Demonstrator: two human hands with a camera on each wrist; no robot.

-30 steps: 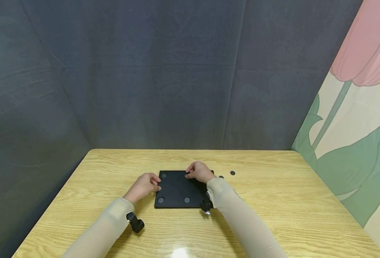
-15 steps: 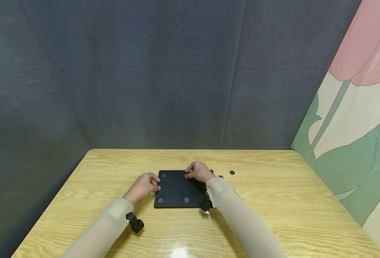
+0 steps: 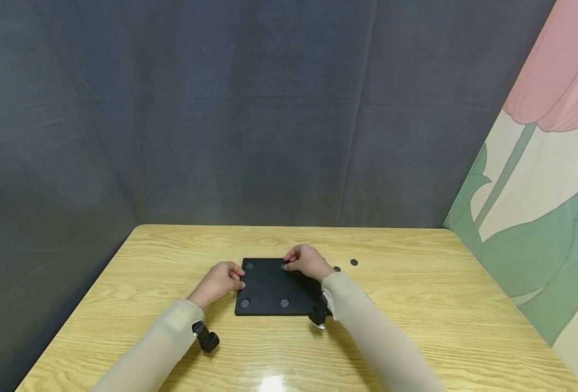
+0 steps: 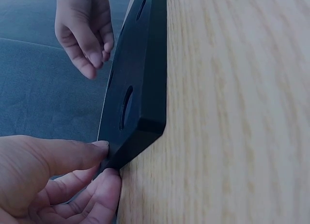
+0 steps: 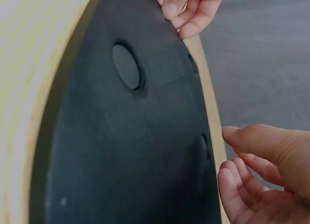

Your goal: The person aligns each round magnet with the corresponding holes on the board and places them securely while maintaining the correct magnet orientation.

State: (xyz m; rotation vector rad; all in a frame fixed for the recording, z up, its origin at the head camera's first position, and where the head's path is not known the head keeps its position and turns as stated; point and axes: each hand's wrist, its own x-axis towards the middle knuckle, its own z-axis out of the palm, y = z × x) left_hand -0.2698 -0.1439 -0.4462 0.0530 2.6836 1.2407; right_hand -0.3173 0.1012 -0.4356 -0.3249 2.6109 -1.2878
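Note:
A flat black rectangular board [image 3: 264, 286] lies on the table, with dark round discs set in its face, such as the near-left disc [image 3: 245, 303] and the near-middle disc [image 3: 285, 303]. My left hand [image 3: 220, 283] pinches the board's left edge between thumb and fingers; the left wrist view shows this hold at a corner. Over the far-middle disc [image 3: 283, 266] hovers my right hand [image 3: 308, 262], fingers loosely bent. In the right wrist view, thumb and fingertips stand apart beside a disc [image 5: 204, 146], nothing visible between them. My right wrist and sleeve hide the board's right part.
Two loose dark discs lie right of the board: one farther off [image 3: 354, 262], another close to my right wrist [image 3: 336, 269]. The wood-grain table [image 3: 171, 245] ends at a dark curtain [image 3: 249, 136] behind. A tulip-patterned cloth [image 3: 524, 261] hangs at the right.
My right wrist and forearm have shifted slightly to the right, the fingertips staying near the far-middle disc. The left hand and the board hold their place.

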